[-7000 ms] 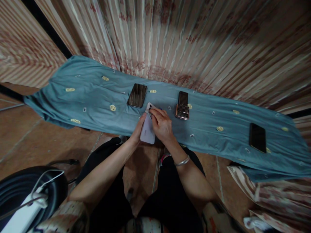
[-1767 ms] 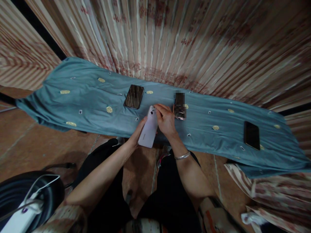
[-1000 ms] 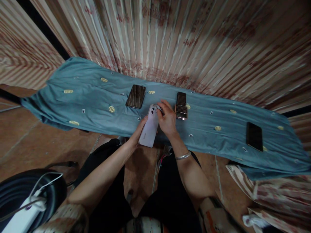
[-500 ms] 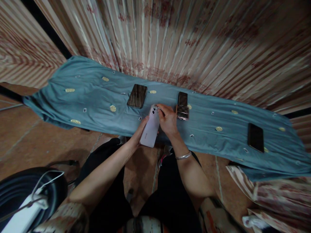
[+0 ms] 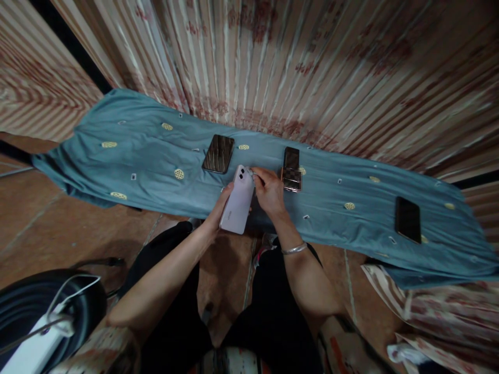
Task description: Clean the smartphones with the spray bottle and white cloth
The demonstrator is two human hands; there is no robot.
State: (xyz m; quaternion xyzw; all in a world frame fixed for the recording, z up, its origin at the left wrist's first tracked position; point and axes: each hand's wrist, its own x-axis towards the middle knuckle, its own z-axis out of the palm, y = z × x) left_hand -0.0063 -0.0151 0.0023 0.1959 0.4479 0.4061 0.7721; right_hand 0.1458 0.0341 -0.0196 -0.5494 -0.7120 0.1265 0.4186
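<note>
Over the near edge of the blue cloth (image 5: 148, 156), the left hand (image 5: 218, 210) clasps the white phone (image 5: 237, 201) while the right hand (image 5: 268, 192) pinches its camera corner; loosened, it could drop to the floor

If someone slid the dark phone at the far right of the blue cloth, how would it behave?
The dark phone looks flat and stiff, so it likely won't roll. Resting on the wrinkled blue cloth, it may drag the fabric.

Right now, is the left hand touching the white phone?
Touching. The head view shows the left hand wrapped along the left edge of the white phone, holding it above the blue cloth with no gap visible.
</note>
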